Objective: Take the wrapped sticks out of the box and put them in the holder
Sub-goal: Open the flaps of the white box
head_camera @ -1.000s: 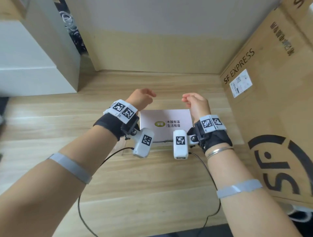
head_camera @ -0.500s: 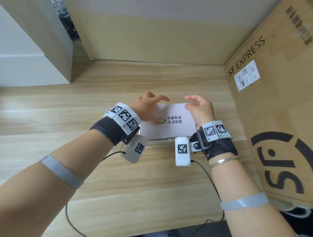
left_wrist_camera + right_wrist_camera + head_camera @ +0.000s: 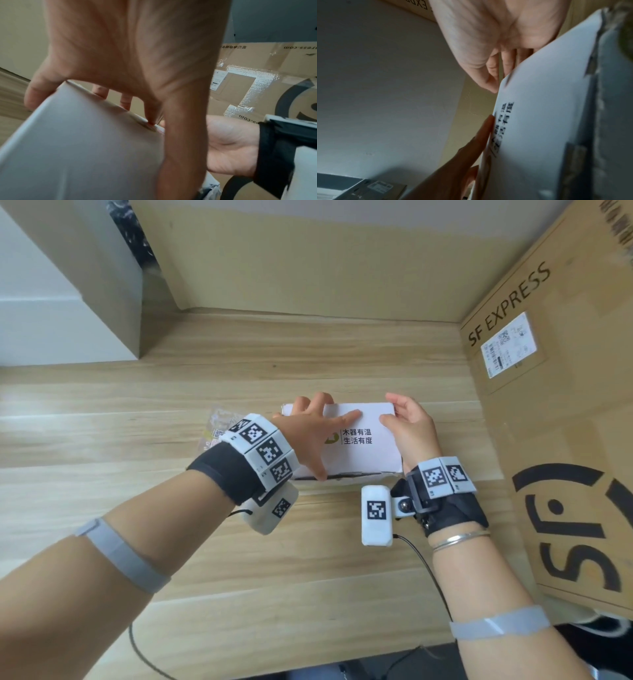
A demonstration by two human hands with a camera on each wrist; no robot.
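A flat white box with black printed characters lies on the wooden table, its lid down. My left hand spans its left part, thumb at the near edge and fingers curled over the far edge, as the left wrist view shows. My right hand holds the right end, thumb on the lid and fingers behind the far corner. The right wrist view shows that hand against the box. No wrapped sticks or holder are in view.
A large SF Express cardboard box stands along the right. A cardboard panel closes the back, and a white block sits at the back left. A crinkled clear packet lies left of my left wrist.
Both hands have come forward and down from above the near edge onto the white box and now grip its two ends. The box has not visibly moved.
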